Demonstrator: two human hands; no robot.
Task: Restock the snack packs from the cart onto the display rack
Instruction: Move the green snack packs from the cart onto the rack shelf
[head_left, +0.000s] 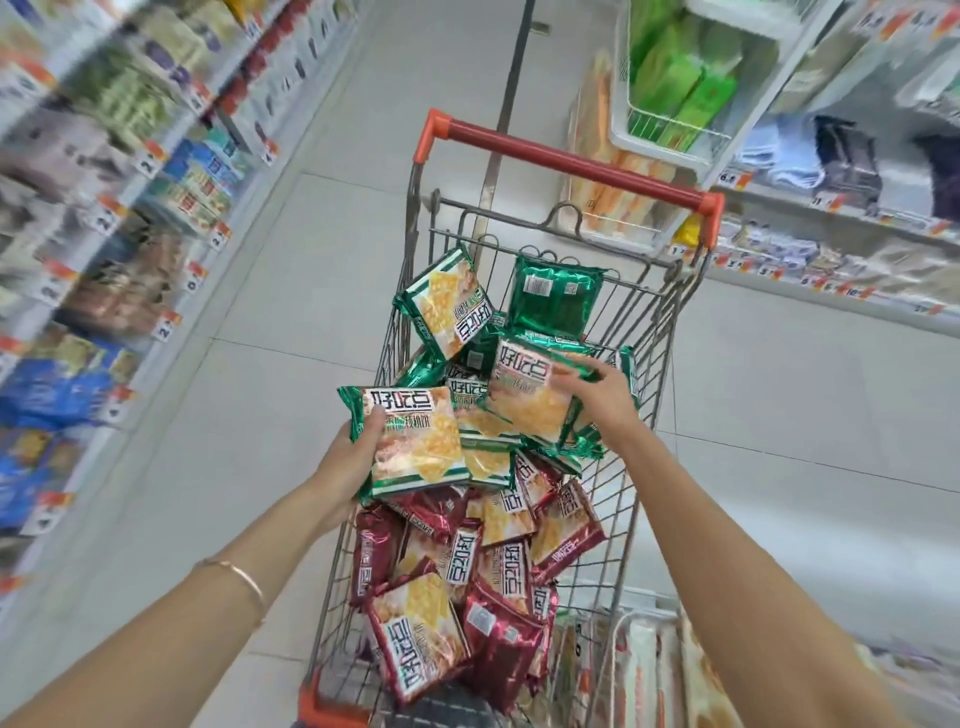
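A wire shopping cart (660, 332) with a red handle stands in the aisle, filled with green snack packs at its far half and dark red snack packs (498, 629) at its near half. My left hand (353, 452) is shut on a green snack pack (415, 441), held just above the cart's left side. Over the cart, my right hand (602, 400) grips the edge of a second green snack pack (530, 400) that rests on the heap. A white wire display rack (623, 132) at the upper right holds bright green packs.
Shelves of packaged goods with price tags line the left side (104, 218) and the right side (841, 228) of the aisle. Pale floor tiles (291, 291) stretch ahead. Another white rack with pale packs (644, 670) stands at the lower right beside the cart.
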